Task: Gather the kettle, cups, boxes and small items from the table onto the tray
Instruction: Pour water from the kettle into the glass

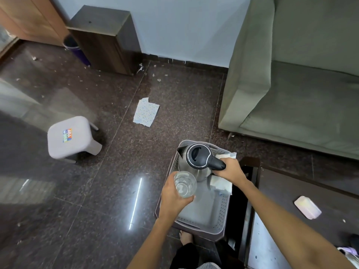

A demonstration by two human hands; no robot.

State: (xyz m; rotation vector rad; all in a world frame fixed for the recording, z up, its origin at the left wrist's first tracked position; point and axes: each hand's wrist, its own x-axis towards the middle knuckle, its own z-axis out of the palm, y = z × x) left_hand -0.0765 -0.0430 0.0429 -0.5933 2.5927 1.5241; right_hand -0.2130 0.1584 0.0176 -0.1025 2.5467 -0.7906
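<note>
A steel kettle (191, 164) with a black lid stands at the far end of the grey perforated tray (219, 214). My right hand (230, 169) grips its black handle. My left hand (172, 197) holds a clear glass cup (184, 184) upright over the tray's left side, just in front of the kettle. White paper napkins (222, 184) lie in the tray under my right wrist, and another white piece (228, 155) shows behind the kettle. A small pink box (307, 207) lies on the dark table at the right.
The tray rests on a low dark stand beside the dark table (291, 191). A green sofa (291, 84) fills the upper right. On the floor are a grey plastic stool (71, 139), a patterned paper (145, 112) and a wooden cabinet (104, 39).
</note>
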